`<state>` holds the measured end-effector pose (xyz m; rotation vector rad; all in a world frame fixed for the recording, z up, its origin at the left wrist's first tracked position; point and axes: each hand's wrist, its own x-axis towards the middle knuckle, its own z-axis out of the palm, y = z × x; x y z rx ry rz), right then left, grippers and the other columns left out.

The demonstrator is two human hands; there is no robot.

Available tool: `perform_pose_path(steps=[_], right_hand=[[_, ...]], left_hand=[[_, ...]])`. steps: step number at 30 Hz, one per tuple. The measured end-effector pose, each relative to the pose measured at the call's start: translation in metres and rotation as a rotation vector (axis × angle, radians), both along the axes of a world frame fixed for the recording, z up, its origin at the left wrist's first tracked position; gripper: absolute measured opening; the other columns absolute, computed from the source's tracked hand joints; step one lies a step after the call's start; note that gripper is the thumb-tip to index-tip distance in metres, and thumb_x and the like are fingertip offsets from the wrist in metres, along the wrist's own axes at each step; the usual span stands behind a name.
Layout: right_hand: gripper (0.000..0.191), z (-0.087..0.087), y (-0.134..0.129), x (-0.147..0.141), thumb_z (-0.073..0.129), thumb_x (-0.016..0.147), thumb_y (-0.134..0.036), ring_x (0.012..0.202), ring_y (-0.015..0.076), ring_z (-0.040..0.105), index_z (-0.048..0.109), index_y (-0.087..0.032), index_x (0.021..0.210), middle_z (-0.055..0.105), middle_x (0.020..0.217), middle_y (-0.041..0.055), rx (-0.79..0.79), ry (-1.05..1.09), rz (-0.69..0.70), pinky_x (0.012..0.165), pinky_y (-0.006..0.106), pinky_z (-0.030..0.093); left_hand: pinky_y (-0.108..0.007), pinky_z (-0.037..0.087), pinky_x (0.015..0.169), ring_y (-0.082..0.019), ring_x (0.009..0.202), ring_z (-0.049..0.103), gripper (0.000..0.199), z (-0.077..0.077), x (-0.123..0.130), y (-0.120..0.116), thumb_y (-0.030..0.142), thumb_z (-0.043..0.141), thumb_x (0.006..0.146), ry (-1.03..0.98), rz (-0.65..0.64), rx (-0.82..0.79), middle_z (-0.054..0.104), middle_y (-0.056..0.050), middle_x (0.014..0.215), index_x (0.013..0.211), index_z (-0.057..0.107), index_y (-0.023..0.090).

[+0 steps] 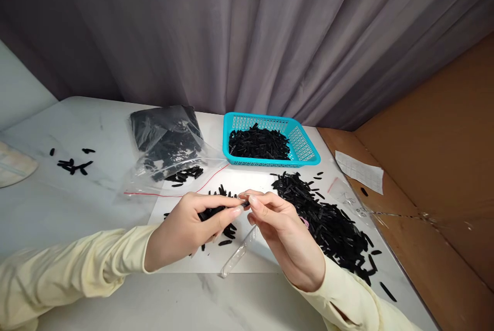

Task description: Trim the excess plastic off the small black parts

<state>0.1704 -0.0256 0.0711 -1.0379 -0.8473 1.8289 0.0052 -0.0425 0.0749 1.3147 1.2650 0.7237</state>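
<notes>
Both my hands meet over a white sheet (170,264) on the table. Between the fingertips of my left hand (189,228) and my right hand (283,228) is a small, slim black piece (245,204), pinched from both sides; its exact kind does not show. Behind and below my left hand, similar black pieces (226,242) lie loose, partly covered by the hand. A narrow clear plastic strip (235,259) slants under my right hand. To the right of that hand spreads a large heap of black pieces (328,223), with a bit of something pink (304,222) at its edge.
A turquoise basket (316,158) holding black pieces stands at the back. Left of it lies a clear zip bag (131,184) of them. Several strays (71,167) sit far left. Cardboard (436,166) borders the right side, with a paper slip (360,171). A curtain (193,27) hangs behind.
</notes>
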Motion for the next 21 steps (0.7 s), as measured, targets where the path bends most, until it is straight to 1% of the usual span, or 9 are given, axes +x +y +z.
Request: perform_pose_path(steps=[3, 6, 8, 11, 15, 19, 21], right_hand=[[0.011, 0.003, 0.000, 0.001, 0.070, 0.072, -0.031, 0.081, 0.0130, 0.049, 0.071, -0.020, 0.070, 0.064, 0.094, 0.0032, 0.000, 0.017, 0.066, 0.066, 0.024, 0.035], [0.021, 0.006, 0.001, 0.004, 0.059, 0.082, -0.035, 0.085, 0.0147, 0.049, 0.072, -0.020, 0.085, 0.063, 0.100, 0.0065, 0.005, 0.050, 0.154, 0.064, 0.026, 0.034], [0.024, 0.008, 0.001, 0.005, 0.055, 0.084, -0.036, 0.084, 0.0147, 0.048, 0.071, -0.019, 0.089, 0.061, 0.104, 0.0074, 0.025, 0.058, 0.179, 0.064, 0.026, 0.034], [0.023, 0.010, 0.002, 0.007, 0.056, 0.084, -0.035, 0.083, 0.0141, 0.048, 0.071, -0.018, 0.089, 0.061, 0.103, 0.0072, 0.033, 0.053, 0.192, 0.064, 0.026, 0.034], [0.018, 0.011, 0.001, 0.008, 0.059, 0.082, -0.032, 0.082, 0.0135, 0.049, 0.070, -0.017, 0.085, 0.061, 0.094, 0.0060, 0.018, 0.037, 0.183, 0.064, 0.025, 0.034], [0.010, 0.009, 0.000, 0.007, 0.065, 0.078, -0.028, 0.079, 0.0124, 0.049, 0.066, -0.018, 0.080, 0.058, 0.083, 0.0025, -0.011, 0.046, 0.155, 0.061, 0.023, 0.035], [0.011, 0.009, 0.000, 0.007, 0.065, 0.078, -0.028, 0.078, 0.0121, 0.050, 0.063, -0.018, 0.077, 0.056, 0.080, 0.0014, -0.032, 0.069, 0.154, 0.060, 0.022, 0.036]], left_hand=[[-0.012, 0.028, 0.027, -0.005, 0.037, 0.029, 0.032, 0.004, 0.000, 0.001, 0.038, 0.052, 0.081, -0.014, 0.013, -0.002, 0.036, 0.007, 0.045, 0.100, 0.069, 0.017], [-0.011, 0.028, 0.027, -0.005, 0.038, 0.030, 0.033, 0.008, 0.000, 0.001, 0.037, 0.051, 0.082, -0.016, 0.033, 0.004, 0.035, 0.006, 0.046, 0.102, 0.069, 0.018], [-0.011, 0.028, 0.028, -0.005, 0.038, 0.030, 0.033, 0.010, 0.000, 0.001, 0.037, 0.051, 0.082, -0.011, 0.034, 0.004, 0.035, 0.006, 0.047, 0.104, 0.068, 0.019], [-0.011, 0.029, 0.028, -0.005, 0.039, 0.030, 0.034, 0.011, -0.001, 0.000, 0.037, 0.051, 0.082, -0.003, 0.026, -0.001, 0.035, 0.006, 0.047, 0.106, 0.067, 0.020], [-0.011, 0.029, 0.028, -0.006, 0.039, 0.030, 0.035, 0.012, -0.001, -0.001, 0.038, 0.052, 0.081, -0.013, 0.017, -0.013, 0.034, 0.007, 0.045, 0.108, 0.066, 0.020], [-0.012, 0.030, 0.027, -0.006, 0.038, 0.032, 0.034, 0.013, -0.002, -0.002, 0.038, 0.053, 0.080, 0.002, 0.022, -0.005, 0.036, 0.006, 0.046, 0.105, 0.068, 0.020], [-0.011, 0.030, 0.026, -0.006, 0.038, 0.033, 0.033, 0.013, -0.002, -0.002, 0.037, 0.053, 0.079, 0.011, 0.029, 0.008, 0.037, 0.006, 0.046, 0.102, 0.069, 0.019]])
